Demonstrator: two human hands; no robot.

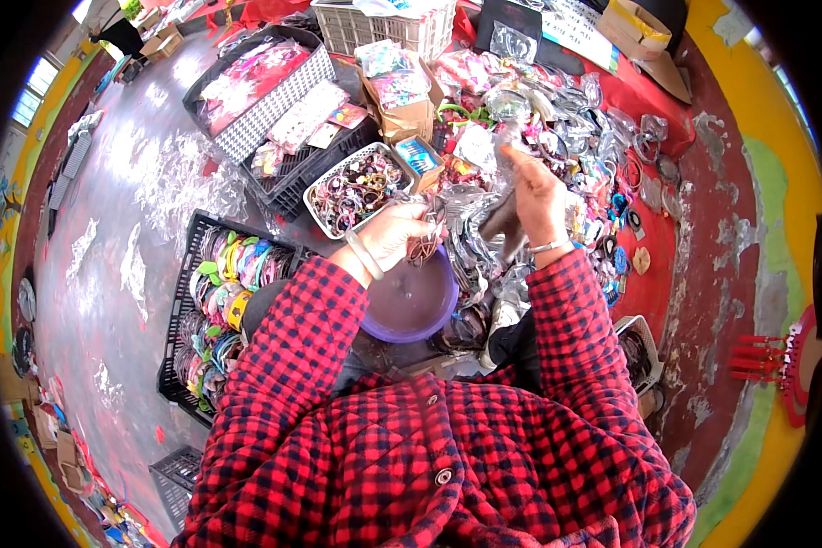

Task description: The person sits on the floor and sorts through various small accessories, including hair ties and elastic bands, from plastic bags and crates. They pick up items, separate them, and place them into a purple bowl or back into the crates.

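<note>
My left hand point(389, 239) is closed on a small bunch of thin brown bands point(422, 248), which look like hair ties. The bunch hangs above the far rim of a round purple basin point(409, 306). Further right, my right hand point(537, 194) is raised over the pile with its fingers pinched together. Something pale and blurred shows at those fingertips, too smeared to name. Clear plastic packets point(473, 215) with dark contents lie between the two hands. Beyond the left hand stands a white basket point(316, 206) of mixed hair ties.
A black crate point(175, 352) of colourful headbands stands at my left. Further off are stacked crates point(288, 194), a cardboard box point(409, 121) of packets and a grey crate point(331, 36). Bagged accessories point(603, 169) cover the red cloth point(653, 288) on the right.
</note>
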